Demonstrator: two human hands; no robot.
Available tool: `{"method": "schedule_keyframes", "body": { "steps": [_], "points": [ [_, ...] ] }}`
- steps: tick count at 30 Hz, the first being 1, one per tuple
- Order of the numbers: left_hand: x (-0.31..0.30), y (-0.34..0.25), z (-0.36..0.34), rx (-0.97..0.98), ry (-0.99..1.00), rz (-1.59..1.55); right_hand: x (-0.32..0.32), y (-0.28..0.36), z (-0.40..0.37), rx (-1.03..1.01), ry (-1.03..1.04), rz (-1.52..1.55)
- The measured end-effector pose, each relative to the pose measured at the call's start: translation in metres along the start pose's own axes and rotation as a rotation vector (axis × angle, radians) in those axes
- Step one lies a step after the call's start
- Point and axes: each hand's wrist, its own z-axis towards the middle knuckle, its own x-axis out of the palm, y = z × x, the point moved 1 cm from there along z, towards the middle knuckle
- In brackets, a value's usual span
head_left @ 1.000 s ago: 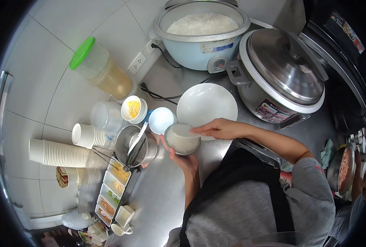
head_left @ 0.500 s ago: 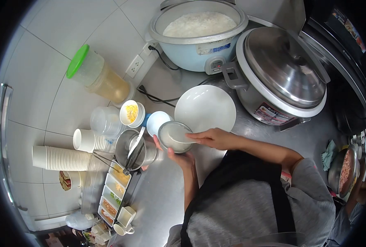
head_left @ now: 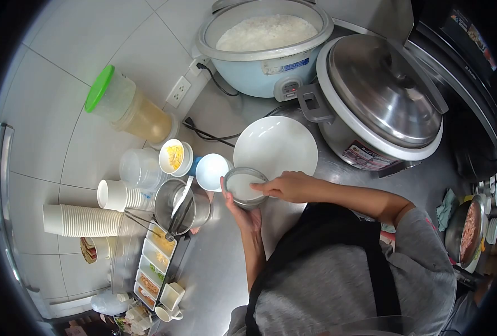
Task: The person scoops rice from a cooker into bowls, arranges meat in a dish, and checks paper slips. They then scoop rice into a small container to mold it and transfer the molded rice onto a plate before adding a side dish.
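Note:
My left hand (head_left: 245, 217) is wrapped round the lower side of a small grey metal-looking bowl (head_left: 248, 205), holding it tilted toward me. In my right hand (head_left: 291, 186) is a white rice paddle (head_left: 242, 186), its flat blade inside the bowl and my index finger stretched along it. The blade covers most of what lies in the bowl. Just beyond, a large white plate (head_left: 276, 147) rests on the steel counter. Left of the bowl stands a small white bowl (head_left: 212, 172).
An open blue rice cooker (head_left: 259, 73) full of rice and a lidded rice cooker (head_left: 366, 134) stand at the back. To the left are a metal pot (head_left: 202, 210) with utensils, a cup of yellow bits (head_left: 175, 157), stacked paper cups (head_left: 86, 220) and a topping tray (head_left: 156, 260).
Both hands have moved slightly right with the bowl and paddle. The paddle blade now lies flatter and lower in the bowl. The whole view has shifted a little left.

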Motion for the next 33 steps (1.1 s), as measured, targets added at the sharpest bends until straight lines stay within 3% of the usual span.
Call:
{"method": "schedule_keyframes", "body": {
  "steps": [2,6,9,16,19,22,25,28,31,33],
  "points": [
    [0.012,-0.008,-0.008,0.008,-0.043,0.094,0.002,-0.012,0.009,-0.034,0.037,0.072],
    [0.013,-0.021,-0.007,-0.153,0.040,-0.002,-0.020,-0.015,0.004,-0.123,0.113,0.075],
    [0.004,-0.026,-0.002,-0.267,0.068,-0.015,-0.011,-0.006,0.000,-0.032,0.097,-0.044],
    [-0.008,-0.029,0.000,-0.426,0.109,-0.054,-0.046,-0.039,0.005,-0.552,-0.068,-0.088],
    [-0.005,-0.031,0.000,-0.498,0.148,-0.073,-0.040,-0.039,0.005,-0.471,0.030,-0.327],
    [-0.010,-0.025,0.001,-0.493,0.161,-0.038,-0.035,-0.040,0.011,-0.584,-0.052,-0.543],
    [0.002,-0.030,-0.005,-0.466,0.177,-0.064,-0.034,-0.039,0.012,-0.437,0.169,-0.311],
    [0.007,-0.030,-0.011,-0.413,0.189,-0.114,-0.013,-0.065,0.026,-0.547,-0.077,0.276],
    [0.007,-0.027,-0.009,-0.397,0.162,-0.069,-0.005,-0.039,0.013,-0.131,-0.006,0.064],
    [0.003,-0.021,-0.006,-0.371,0.119,-0.023,-0.004,-0.037,0.010,-0.094,0.050,0.267]
  ]
}}
